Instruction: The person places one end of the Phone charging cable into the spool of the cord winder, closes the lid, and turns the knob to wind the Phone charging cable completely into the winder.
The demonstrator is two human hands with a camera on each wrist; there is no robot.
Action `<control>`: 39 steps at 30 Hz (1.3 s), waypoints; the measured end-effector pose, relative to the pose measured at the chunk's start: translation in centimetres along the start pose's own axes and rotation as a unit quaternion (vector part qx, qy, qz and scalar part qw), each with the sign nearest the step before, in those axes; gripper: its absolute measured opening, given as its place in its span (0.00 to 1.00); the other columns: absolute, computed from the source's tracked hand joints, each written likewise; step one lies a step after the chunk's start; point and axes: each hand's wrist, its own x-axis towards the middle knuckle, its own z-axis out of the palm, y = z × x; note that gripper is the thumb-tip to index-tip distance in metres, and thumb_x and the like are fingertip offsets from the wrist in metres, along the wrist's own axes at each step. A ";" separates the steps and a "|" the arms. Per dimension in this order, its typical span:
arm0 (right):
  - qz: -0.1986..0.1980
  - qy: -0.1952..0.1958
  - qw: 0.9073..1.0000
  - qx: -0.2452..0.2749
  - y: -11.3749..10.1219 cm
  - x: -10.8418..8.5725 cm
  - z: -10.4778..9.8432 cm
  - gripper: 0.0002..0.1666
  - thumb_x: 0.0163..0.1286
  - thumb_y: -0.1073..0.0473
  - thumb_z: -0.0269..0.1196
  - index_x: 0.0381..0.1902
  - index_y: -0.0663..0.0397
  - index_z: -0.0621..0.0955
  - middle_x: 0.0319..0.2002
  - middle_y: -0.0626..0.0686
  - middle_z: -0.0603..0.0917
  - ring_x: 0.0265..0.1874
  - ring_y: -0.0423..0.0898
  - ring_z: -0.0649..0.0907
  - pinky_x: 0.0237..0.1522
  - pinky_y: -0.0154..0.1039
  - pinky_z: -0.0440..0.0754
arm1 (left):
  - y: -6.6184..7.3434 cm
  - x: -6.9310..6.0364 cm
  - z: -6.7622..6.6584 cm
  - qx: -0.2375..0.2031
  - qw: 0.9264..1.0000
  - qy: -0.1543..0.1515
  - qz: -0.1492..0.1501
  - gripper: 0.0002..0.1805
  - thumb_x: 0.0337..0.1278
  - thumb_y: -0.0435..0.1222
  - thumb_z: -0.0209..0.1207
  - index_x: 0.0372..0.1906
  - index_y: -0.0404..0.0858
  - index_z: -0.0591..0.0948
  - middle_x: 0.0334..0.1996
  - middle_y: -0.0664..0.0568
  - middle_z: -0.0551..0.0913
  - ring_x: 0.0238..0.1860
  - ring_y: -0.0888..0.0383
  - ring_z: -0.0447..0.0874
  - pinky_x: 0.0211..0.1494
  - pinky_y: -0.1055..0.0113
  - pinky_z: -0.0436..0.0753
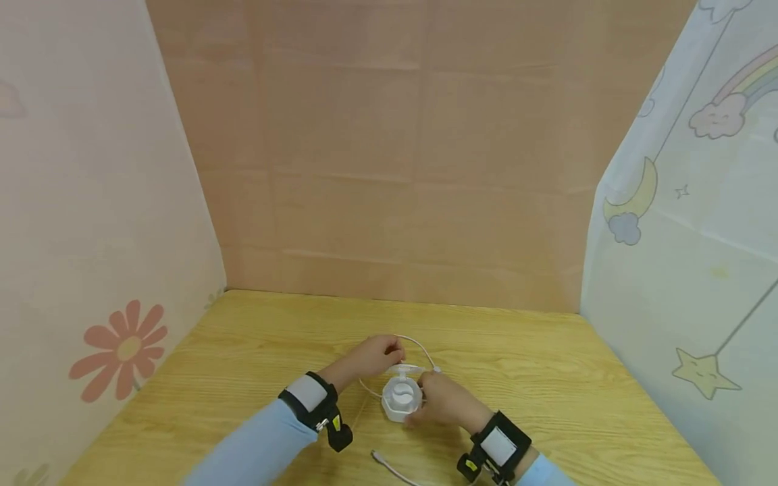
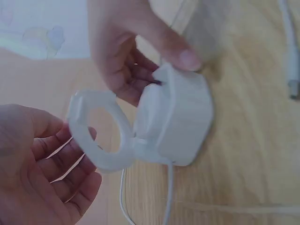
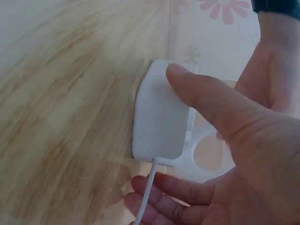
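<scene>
A white octagonal case [image 1: 399, 411] sits on the wooden table with its ring-shaped lid [image 2: 83, 124] raised and a round white part inside. My left hand [image 1: 373, 355] is at the lid, thumb and index finger at its outer edge in the left wrist view [image 2: 51, 164]. On the case's other side, my right hand [image 1: 448, 399] holds its wall, the thumb lying on the side face [image 3: 164, 117] in the right wrist view, the other fingers curled near the cable. A white cable [image 3: 147, 192] comes out of the case beside the hinge.
The cable [image 1: 419, 343] loops behind the case to a small white piece [image 1: 436, 369]. Nearer the front edge lies a cable end with a metal plug [image 1: 375, 454]. A brown sheet [image 1: 389, 169] stands at the back, with patterned white sheets [image 1: 681, 270] at both sides.
</scene>
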 end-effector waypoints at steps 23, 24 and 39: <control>-0.048 -0.025 0.998 0.031 0.0 -0.5 -0.7 0.25 0.51 0.53 0.76 0.39 0.60 0.77 0.35 0.52 0.81 0.35 0.44 0.78 0.36 0.38 0.77 | 1.0 -2.7 3.4 0.230 0.972 -0.041 0.007 0.18 0.41 0.46 0.74 0.28 0.46 0.74 0.24 0.62 0.68 0.28 0.66 0.65 0.30 0.74 0.67; -0.048 -0.025 0.998 0.030 0.1 -0.5 -0.7 0.24 0.51 0.53 0.76 0.38 0.60 0.77 0.35 0.51 0.81 0.35 0.44 0.78 0.36 0.38 0.77 | 1.2 -2.8 3.4 0.247 0.968 -0.040 0.010 0.19 0.42 0.48 0.73 0.30 0.46 0.75 0.26 0.62 0.70 0.29 0.66 0.66 0.31 0.74 0.68; -0.001 0.063 0.994 -0.093 -0.3 -1.8 -1.6 0.36 0.47 0.52 0.78 0.46 0.67 0.75 0.40 0.58 0.77 0.40 0.56 0.78 0.42 0.50 0.79 | 2.4 -1.7 4.9 0.424 0.904 -0.046 0.013 0.33 0.41 0.59 0.69 0.49 0.43 0.78 0.36 0.55 0.77 0.38 0.60 0.76 0.39 0.64 0.78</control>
